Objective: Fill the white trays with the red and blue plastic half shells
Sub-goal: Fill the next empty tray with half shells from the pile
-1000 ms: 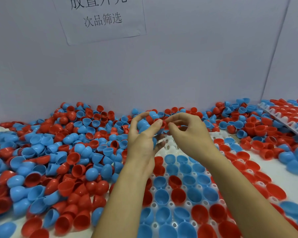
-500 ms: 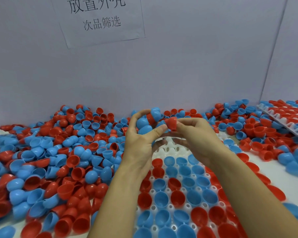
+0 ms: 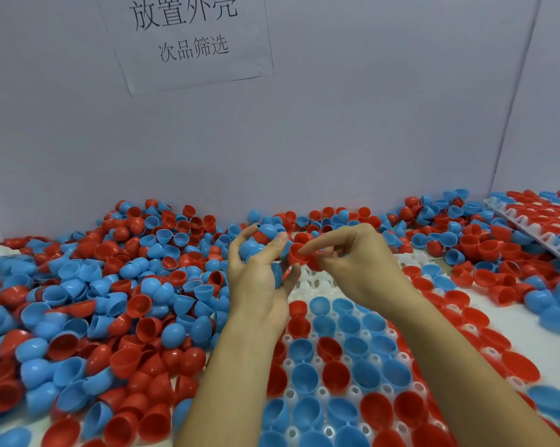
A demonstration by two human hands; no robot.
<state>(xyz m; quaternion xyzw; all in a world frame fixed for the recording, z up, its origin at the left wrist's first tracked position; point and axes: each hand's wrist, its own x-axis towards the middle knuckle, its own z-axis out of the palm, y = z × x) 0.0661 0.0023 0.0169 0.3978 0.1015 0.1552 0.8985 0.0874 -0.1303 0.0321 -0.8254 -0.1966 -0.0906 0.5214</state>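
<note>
**A:** Where is the shell you are working on?

**B:** The red half shell [image 3: 296,253] sits between your two hands, above the far edge of the white tray [image 3: 307,282]. Your right hand [image 3: 352,262] pinches it, the forefinger stretched across its rim. Your left hand [image 3: 259,275] curls round a small clutch of shells [image 3: 257,245], mostly blue with a red one showing, held between thumb and fingers.

**A:** How far along are you?

**B:** Well on, I judge, but not done. Below your wrists most pockets of the tray hold a red or blue shell, open side up. The rows just under your hands are bare white, so those are left to fill. Past your right hand, by the wall, a second tray [image 3: 530,227] looks full. To the outside of your left hand the loose pile [image 3: 111,301] on the counter [image 3: 514,321] is large, so there is no shortage of stock.

**A:** What differs from half a second ago?

**B:** Then the red shell was close against the left hand's clutch, both hands meeting on it. Now it is drawn clear of the clutch and your right forefinger has straightened over it. The tray's filled pockets look the same.
</note>
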